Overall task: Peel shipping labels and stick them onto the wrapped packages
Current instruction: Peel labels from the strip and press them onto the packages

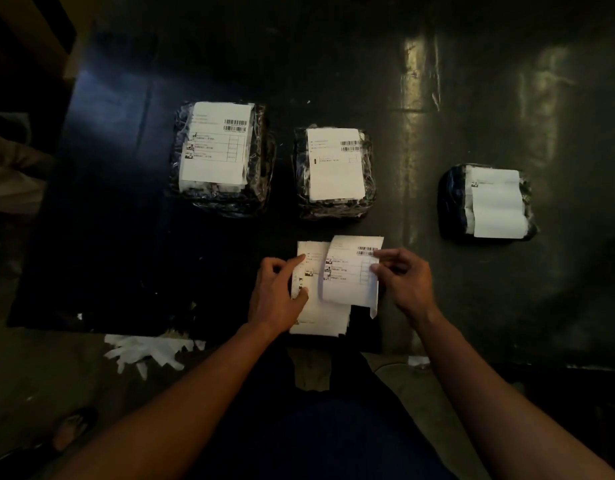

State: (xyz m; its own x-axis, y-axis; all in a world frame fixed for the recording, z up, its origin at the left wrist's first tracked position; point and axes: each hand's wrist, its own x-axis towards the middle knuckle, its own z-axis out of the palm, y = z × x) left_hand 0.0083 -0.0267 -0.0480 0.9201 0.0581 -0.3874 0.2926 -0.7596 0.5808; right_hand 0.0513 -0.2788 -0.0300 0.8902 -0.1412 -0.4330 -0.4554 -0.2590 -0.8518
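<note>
Both forearms reach forward over the near edge of the dark table (437, 98). The left hand (276, 292) lies palm down on the label stack (316, 317), index finger extended, thumb pressing the sheet flat. The right hand (401, 277) pinches the right edge of a curled label (347, 271) between thumb and fingertips, lifted off the stack. Three wrapped packages lie beyond: left (223, 157), middle (333, 171), right (487, 202), each bearing white paper.
</note>
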